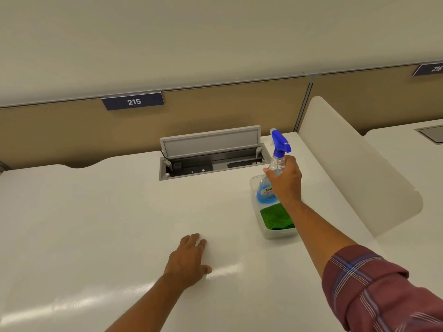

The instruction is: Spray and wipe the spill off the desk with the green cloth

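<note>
Two hands in view over white desk [96,224]. Right hand [285,180] wrapped around neck of spray bottle [263,191], fingers closed on clear upper body just below blue trigger head [280,141]; nozzle pointing left and away. Bottle upright, blue liquid in lower part, base inside clear plastic tub [278,233] at right side of desk (whether base rests on tub floor or is lifted: cannot tell). Green cloth [275,218] folded in same tub, nearer end, just beside bottle base and partly hidden by right forearm. Left hand [189,257] flat on desk surface, palm down, fingers loosely spread, holding nothing, well apart from tub. Glossy streaks of reflected light on desk near left hand; spill itself not clearly distinguishable from glare. Grey cable hatch [211,142] at rear of desk, lid raised, sockets visible inside. White side divider [359,168] right of tub. Number plate 215 [133,101] on beige rear partition. Plaid sleeve [374,288] rolled up on right arm.
</note>
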A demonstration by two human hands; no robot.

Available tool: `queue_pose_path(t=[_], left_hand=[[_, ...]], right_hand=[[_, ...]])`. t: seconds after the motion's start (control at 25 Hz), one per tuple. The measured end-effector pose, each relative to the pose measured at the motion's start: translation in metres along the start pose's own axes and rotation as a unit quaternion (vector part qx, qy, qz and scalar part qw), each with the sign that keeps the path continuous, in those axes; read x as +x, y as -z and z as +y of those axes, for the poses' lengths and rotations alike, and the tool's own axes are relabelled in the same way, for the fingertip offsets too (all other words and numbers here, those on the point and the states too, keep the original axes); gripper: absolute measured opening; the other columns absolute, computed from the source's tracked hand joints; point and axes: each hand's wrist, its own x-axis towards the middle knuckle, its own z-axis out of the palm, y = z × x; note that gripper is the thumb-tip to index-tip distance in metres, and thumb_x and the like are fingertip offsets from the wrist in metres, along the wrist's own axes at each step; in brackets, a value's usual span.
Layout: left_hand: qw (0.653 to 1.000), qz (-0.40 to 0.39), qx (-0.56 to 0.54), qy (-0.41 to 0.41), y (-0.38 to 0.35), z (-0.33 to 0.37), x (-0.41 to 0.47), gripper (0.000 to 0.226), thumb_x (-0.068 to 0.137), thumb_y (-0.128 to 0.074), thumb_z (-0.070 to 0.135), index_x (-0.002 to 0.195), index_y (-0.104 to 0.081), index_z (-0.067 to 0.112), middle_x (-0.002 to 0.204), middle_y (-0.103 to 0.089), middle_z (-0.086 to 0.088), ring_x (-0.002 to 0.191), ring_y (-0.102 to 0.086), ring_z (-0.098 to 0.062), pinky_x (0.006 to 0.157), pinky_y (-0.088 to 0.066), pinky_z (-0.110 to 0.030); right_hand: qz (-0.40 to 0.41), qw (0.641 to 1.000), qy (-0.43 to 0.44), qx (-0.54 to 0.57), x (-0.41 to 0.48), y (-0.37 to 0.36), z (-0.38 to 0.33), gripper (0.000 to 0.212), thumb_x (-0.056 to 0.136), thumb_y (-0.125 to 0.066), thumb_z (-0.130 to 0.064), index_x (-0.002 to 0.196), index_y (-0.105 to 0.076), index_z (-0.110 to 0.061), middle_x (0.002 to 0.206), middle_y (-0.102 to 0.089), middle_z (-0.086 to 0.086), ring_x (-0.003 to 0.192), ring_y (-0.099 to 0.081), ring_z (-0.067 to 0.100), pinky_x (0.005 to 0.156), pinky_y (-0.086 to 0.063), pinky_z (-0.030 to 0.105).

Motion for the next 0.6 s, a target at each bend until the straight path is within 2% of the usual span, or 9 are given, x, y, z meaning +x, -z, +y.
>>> queue_pose_path(t=[0.16,0.32,0.4,0.48,0.6], left_hand=[[1.000,0.002,-0.003,0.001,0.001,0.001,0.000,0.085,0.089,-0.068,0.057,0.158,-0.031,0.024,0.169,-0.018,0.005,0.156,-0.014,-0.020,0.105,-0.051,-0.041],[1.000,0.006,-0.014,-0.002,-0.002,-0.001,-0.002,0.086,0.090,-0.067,0.058,0.159,-0.029,0.025,0.171,-0.017,0.004,0.157,-0.013,-0.021,0.109,-0.047,-0.042],[1.000,0.008,-0.017,-0.003,-0.002,-0.002,-0.004,0.087,0.090,-0.065,0.060,0.160,-0.027,0.025,0.171,-0.016,0.004,0.158,-0.011,-0.021,0.111,-0.045,-0.042],[1.000,0.005,-0.013,-0.009,0.000,-0.005,-0.006,0.087,0.090,-0.063,0.061,0.161,-0.026,0.025,0.172,-0.015,0.004,0.158,-0.012,-0.021,0.113,-0.043,-0.042],[1.000,0.001,-0.002,-0.024,0.002,-0.006,-0.009,0.087,0.092,-0.058,0.062,0.161,-0.024,0.022,0.172,-0.013,-0.001,0.158,-0.014,-0.024,0.117,-0.037,-0.042]], right_hand=[[-0.032,0.999,-0.017,-0.027,0.001,0.000,0.004,0.065,0.090,-0.081,-0.039,0.139,-0.047,-0.014,0.138,-0.063,0.011,0.123,-0.063,0.029,0.089,-0.049,0.030],[-0.057,0.993,-0.046,-0.090,-0.012,0.002,0.011,0.095,0.085,-0.077,-0.061,0.157,-0.034,-0.015,0.157,-0.050,0.012,0.141,-0.053,0.035,0.108,-0.049,0.046],[0.009,0.990,-0.047,-0.134,-0.033,0.000,0.012,0.092,0.088,-0.074,-0.061,0.156,-0.035,-0.013,0.156,-0.050,0.015,0.139,-0.054,0.036,0.110,-0.047,0.052],[0.071,0.987,-0.012,-0.145,-0.067,-0.008,0.010,0.079,0.091,-0.074,-0.051,0.151,-0.040,-0.011,0.149,-0.054,0.018,0.133,-0.057,0.037,0.106,-0.048,0.052],[0.078,0.977,0.076,-0.182,-0.110,-0.022,0.006,0.073,0.094,-0.073,-0.044,0.150,-0.041,-0.009,0.150,-0.054,0.021,0.134,-0.056,0.040,0.107,-0.050,0.054]])
